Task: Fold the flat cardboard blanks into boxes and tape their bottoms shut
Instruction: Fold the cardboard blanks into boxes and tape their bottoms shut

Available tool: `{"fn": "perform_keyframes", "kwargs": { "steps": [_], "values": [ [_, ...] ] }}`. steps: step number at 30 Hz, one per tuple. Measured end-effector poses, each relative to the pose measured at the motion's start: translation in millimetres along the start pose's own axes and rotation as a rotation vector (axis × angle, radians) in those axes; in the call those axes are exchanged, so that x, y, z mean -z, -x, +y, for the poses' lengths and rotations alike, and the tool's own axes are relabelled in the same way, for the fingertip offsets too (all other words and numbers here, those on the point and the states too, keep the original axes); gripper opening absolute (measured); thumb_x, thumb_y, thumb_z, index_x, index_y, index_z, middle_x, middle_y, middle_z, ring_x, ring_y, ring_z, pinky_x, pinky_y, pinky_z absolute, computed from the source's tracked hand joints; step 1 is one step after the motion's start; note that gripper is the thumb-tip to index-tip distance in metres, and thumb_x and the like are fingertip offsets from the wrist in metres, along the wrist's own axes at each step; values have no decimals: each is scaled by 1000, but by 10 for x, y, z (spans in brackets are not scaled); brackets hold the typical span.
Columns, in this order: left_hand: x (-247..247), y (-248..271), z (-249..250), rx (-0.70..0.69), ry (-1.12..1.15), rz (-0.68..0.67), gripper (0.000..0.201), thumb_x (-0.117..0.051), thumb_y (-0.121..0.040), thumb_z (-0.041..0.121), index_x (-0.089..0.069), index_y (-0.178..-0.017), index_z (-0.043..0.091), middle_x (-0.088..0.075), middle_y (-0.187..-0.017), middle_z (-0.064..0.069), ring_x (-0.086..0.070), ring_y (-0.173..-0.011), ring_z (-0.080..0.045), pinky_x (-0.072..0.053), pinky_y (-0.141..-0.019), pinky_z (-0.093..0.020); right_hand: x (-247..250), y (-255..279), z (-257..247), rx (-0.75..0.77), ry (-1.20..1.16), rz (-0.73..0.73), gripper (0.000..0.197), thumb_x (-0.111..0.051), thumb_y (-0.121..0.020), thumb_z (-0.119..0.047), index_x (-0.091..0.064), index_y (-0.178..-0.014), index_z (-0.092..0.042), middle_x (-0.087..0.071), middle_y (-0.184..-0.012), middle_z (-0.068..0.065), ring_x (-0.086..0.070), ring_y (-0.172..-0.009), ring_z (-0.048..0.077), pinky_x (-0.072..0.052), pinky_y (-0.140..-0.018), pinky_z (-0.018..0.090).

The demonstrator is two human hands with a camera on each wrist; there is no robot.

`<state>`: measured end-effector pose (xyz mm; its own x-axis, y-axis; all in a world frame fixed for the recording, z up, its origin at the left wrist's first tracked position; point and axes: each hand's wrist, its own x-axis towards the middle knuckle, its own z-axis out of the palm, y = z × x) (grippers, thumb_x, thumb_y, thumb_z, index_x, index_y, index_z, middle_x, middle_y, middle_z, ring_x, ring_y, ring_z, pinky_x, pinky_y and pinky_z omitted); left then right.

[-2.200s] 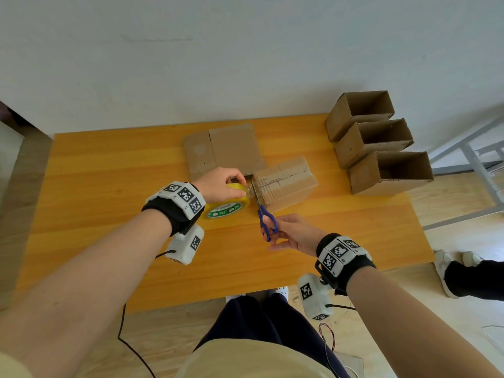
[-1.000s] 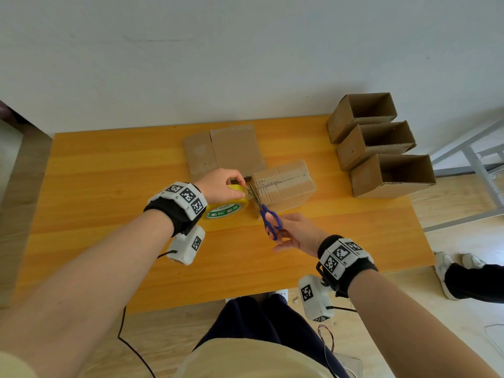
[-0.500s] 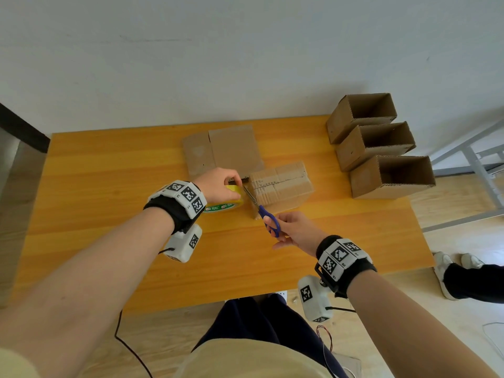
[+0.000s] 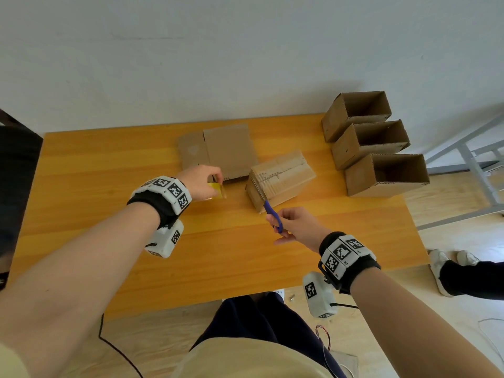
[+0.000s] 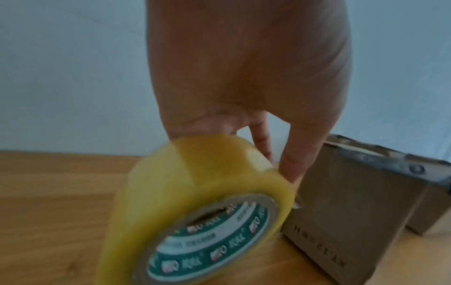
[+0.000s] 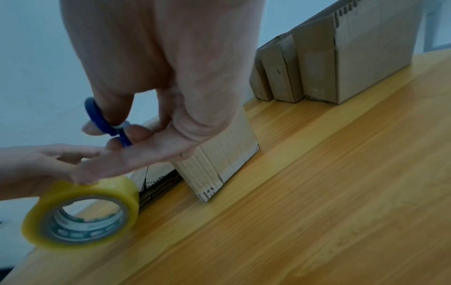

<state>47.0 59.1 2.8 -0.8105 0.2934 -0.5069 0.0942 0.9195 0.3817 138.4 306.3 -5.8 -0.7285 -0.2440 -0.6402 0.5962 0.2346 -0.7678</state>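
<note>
A folded cardboard box (image 4: 281,181) lies on its side mid-table, with tape along its upturned bottom seam. My left hand (image 4: 216,180) grips a yellow tape roll (image 4: 216,190) just left of the box and a gap apart from it. The left wrist view shows the tape roll (image 5: 195,212) tilted on edge under my left hand (image 5: 278,162), next to the box (image 5: 354,212). My right hand (image 4: 275,222) holds blue scissors (image 4: 272,214) at the box's near corner, thumb and fingers through the scissors' handles (image 6: 105,121). The blades are hidden.
Flat cardboard blanks (image 4: 223,151) lie behind the tape roll. Three finished open boxes (image 4: 381,173) stand in a row at the table's right edge. The wooden table (image 4: 109,186) ends close to my lap. Another person's feet (image 4: 450,268) are on the floor at right.
My left hand has pulled the tape roll leftward off the box, opening a gap. The scissors have drawn back from the tape toward the box's near corner.
</note>
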Motion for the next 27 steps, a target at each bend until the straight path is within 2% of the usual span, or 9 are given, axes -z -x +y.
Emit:
{"fn": "perform_keyframes", "kwargs": {
  "steps": [2, 4, 6, 11, 15, 17, 19, 24, 27],
  "values": [
    [-6, 25, -31, -29, 105, 7, 23, -61, -86, 19, -60, -109, 17, -52, -106, 3, -53, -92, -20, -42, -74, -31, -12, -8, -4, 3, 3, -9, 24, -63, -90, -25, -57, -79, -5, -47, -64, 3, -47, -49, 6, -60, -70, 32],
    [-25, 47, -26, -44, 191, 11, 21, -60, -87, 16, -57, -108, 15, -48, -91, 8, -47, -77, -13, -35, -64, -27, -38, -15, -11, 6, 2, -15, 24, -64, -89, -25, -57, -77, -6, -47, -65, 4, -48, -49, 6, -60, -69, 32],
    [-58, 53, -14, -38, 251, 2, 17, -60, -87, 15, -55, -103, 18, -45, -81, 6, -43, -69, -13, -34, -59, -26, -51, -12, -10, 8, 11, -18, 23, -65, -89, -24, -58, -76, -7, -49, -66, 4, -49, -50, 5, -60, -68, 31],
    [-126, 102, 3, -53, 319, 30, 11, -61, -89, 25, -56, -95, 18, -53, -83, -1, -49, -74, -16, -40, -64, -24, -58, -17, -5, 7, 20, -26, 22, -65, -89, -23, -57, -77, -6, -50, -67, 5, -50, -47, 3, -60, -70, 33],
    [-145, 123, -17, -49, 349, 54, 12, -62, -88, 28, -58, -91, 17, -62, -95, -15, -57, -83, -24, -48, -80, -38, -64, -35, -5, -4, 24, -21, 21, -66, -88, -24, -58, -78, -7, -53, -69, 5, -51, -48, 3, -60, -72, 35],
    [-145, 134, -2, -44, 365, 74, 14, -63, -88, 29, -57, -88, 17, -62, -87, -16, -53, -73, -21, -48, -72, -36, -64, -39, -7, -8, 24, -14, 21, -66, -87, -23, -58, -77, -7, -53, -70, 6, -51, -49, 4, -60, -72, 36],
    [-143, 154, 26, -51, 382, 102, 15, -64, -87, 27, -55, -84, 16, -56, -77, -9, -47, -65, -16, -41, -63, -28, -66, -45, -17, -10, 29, -9, 21, -66, -87, -23, -58, -76, -7, -53, -70, 6, -51, -49, 4, -60, -70, 34],
    [-178, 169, 30, -68, 410, 169, 22, -66, -82, 11, -48, -72, 18, -49, -76, -9, -43, -69, -18, -38, -68, -29, -64, -58, -43, -2, 44, -17, 21, -66, -87, -22, -58, -73, -9, -54, -70, 6, -52, -54, 7, -60, -70, 33],
    [-210, 178, 10, -68, 419, 191, 24, -68, -79, 8, -47, -70, 18, -50, -77, -7, -43, -70, -17, -39, -69, -30, -69, -71, -50, -6, 65, -17, 21, -66, -87, -23, -59, -74, -8, -56, -69, 6, -55, -58, 9, -60, -72, 35]
  ]
}}
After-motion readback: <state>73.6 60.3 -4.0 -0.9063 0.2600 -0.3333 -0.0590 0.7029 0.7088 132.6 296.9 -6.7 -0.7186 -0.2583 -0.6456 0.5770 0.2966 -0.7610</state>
